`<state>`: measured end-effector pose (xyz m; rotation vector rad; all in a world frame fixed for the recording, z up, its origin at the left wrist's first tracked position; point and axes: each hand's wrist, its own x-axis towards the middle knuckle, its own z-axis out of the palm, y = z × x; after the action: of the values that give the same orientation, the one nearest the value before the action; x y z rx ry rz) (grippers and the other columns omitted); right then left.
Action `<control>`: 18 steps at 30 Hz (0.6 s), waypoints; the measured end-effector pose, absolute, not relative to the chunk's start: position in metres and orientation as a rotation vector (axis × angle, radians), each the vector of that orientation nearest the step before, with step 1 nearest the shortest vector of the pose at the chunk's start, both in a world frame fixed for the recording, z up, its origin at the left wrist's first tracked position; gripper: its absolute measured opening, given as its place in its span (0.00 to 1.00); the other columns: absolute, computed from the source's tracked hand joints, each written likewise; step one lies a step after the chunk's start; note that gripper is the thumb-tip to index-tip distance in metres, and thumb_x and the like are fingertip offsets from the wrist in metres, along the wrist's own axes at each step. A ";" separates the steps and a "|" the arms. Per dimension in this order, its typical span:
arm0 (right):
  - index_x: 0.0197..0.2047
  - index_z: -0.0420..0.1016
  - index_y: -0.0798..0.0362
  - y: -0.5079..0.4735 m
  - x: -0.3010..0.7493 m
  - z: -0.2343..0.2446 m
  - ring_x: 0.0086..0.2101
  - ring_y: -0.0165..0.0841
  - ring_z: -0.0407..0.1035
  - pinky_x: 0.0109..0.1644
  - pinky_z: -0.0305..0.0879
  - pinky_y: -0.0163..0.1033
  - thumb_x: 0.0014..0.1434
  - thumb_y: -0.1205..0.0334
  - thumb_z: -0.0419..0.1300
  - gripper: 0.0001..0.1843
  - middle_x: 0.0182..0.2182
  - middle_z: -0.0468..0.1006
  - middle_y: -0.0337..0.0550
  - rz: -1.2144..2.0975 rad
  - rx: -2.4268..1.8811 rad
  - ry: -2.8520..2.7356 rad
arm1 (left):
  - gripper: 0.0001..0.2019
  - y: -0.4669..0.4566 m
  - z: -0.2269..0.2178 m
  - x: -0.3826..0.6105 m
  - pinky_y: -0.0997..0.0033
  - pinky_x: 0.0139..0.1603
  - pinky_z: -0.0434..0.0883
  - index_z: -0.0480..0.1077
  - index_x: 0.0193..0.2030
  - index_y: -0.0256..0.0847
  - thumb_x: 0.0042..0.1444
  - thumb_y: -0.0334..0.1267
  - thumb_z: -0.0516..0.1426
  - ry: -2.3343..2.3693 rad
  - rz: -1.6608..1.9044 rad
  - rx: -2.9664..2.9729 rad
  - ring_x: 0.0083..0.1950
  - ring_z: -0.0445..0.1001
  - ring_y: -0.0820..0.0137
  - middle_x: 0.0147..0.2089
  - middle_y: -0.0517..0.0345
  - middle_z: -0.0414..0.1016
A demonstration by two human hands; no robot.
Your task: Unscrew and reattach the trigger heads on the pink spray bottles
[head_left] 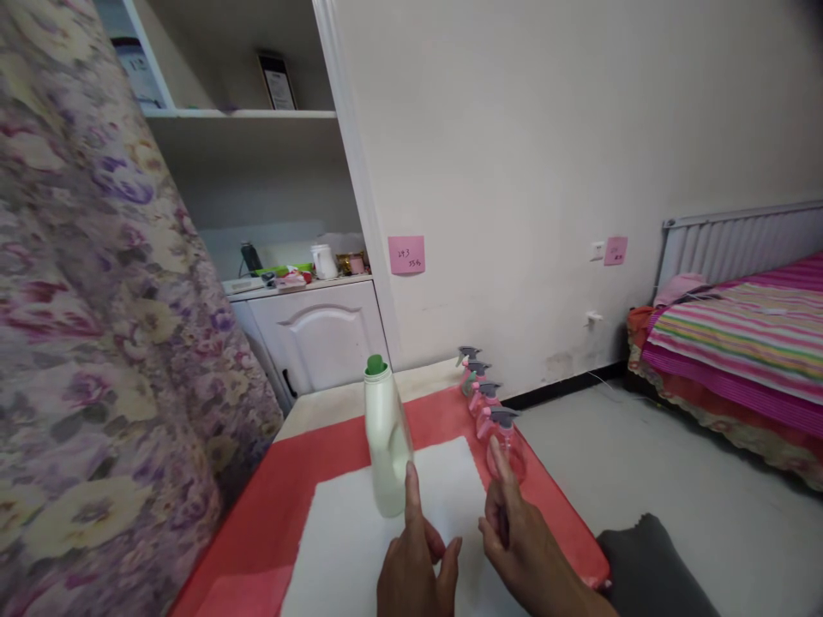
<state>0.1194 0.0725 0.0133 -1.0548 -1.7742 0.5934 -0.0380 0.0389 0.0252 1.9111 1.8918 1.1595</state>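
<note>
Red-covered table (309, 458) before us, pale-green handled plastic bottle (379, 437) standing upright! Our left hand (417, 561) hovers beside it, our right hand (524, 536) to its right, index fingers extended apart, gripping nothing; one careless sideways nudge could topple it.

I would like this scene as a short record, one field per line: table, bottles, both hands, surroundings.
Table: red cover, white sheet on top
Large bottle: pale green, green cap, upright on the sheet
Spray bottles: four, in a row along the table's right side, grey and pink tops
Left hand: index finger extended, by the large bottle; contact cannot be told
Right hand: index finger extended at the nearest spray bottle; contact unclear
Surroundings: flowered curtain left, cupboard behind, bed right
</note>
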 end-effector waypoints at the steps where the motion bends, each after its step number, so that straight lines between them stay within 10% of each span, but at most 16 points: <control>1: 0.72 0.19 0.45 0.072 0.119 0.014 0.26 0.32 0.68 0.32 0.64 0.37 0.56 0.75 0.49 0.51 0.29 0.69 0.34 0.597 -1.058 -1.775 | 0.37 0.039 0.026 -0.038 0.64 0.36 0.66 0.35 0.74 0.36 0.61 0.40 0.47 1.893 1.146 1.908 0.29 0.72 0.63 0.28 0.63 0.69; 13: 0.72 0.20 0.43 0.072 0.121 0.011 0.27 0.32 0.68 0.33 0.65 0.38 0.58 0.74 0.49 0.50 0.29 0.69 0.33 0.658 -1.061 -1.772 | 0.37 0.038 0.027 -0.038 0.65 0.35 0.65 0.38 0.74 0.36 0.60 0.40 0.48 1.903 1.087 1.876 0.29 0.73 0.63 0.28 0.63 0.70; 18: 0.72 0.43 0.43 0.079 0.128 -0.010 0.31 0.32 0.71 0.39 0.69 0.38 0.58 0.69 0.56 0.43 0.33 0.73 0.35 0.767 -1.066 -1.838 | 0.35 0.046 0.005 -0.052 0.68 0.37 0.65 0.43 0.74 0.37 0.60 0.40 0.48 1.909 0.776 1.934 0.32 0.74 0.64 0.29 0.61 0.75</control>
<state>0.1276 0.0788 -0.0096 -1.0656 -1.8385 0.7671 -0.0522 0.0460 0.0052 1.9341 1.9091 0.7765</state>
